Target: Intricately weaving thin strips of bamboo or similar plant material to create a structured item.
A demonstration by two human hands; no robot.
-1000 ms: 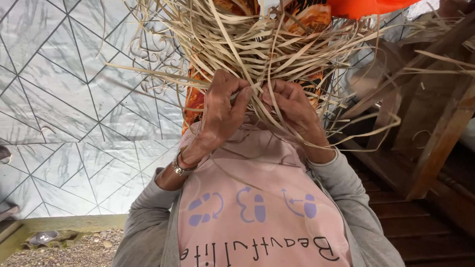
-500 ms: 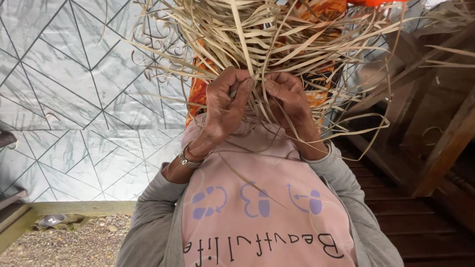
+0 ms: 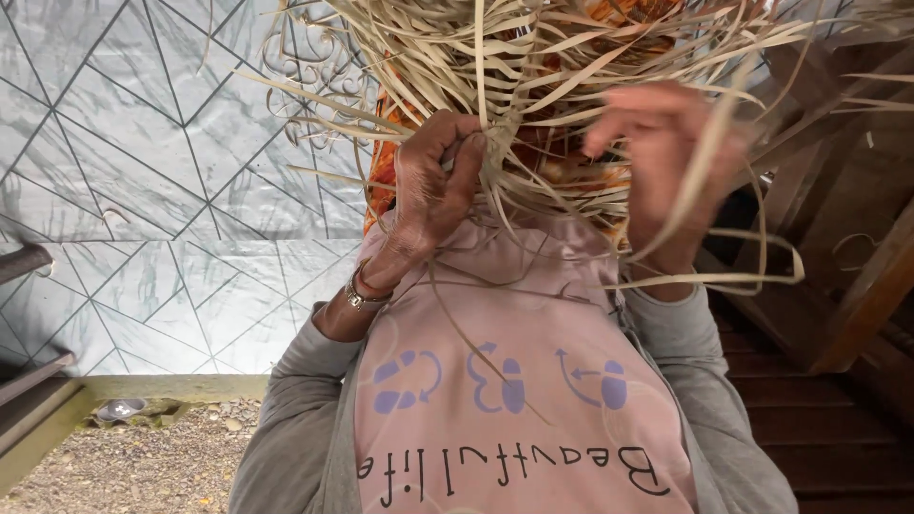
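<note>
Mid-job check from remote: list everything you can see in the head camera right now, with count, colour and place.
Straw strips: a tangled mass, too many to count, pale tan, top centre, hanging over both hands.
Orange patterned cloth: one, orange, behind the strips, upper centre.
Patterned sheet: one, pale grey-green with dark triangle lines, left half.
Gravel ground: grey-brown, bottom left.
Small bowl: one, grey, on the ground at lower left.
Wooden steps: dark brown, right side.
Pink shirt: one, pink with dark lettering, bottom centre.
Bracelet: one, metallic, on the left wrist.
Left hand: grip closed on strips, centre.
Right hand: blurred, among the strips, upper right; grip unclear.
</note>
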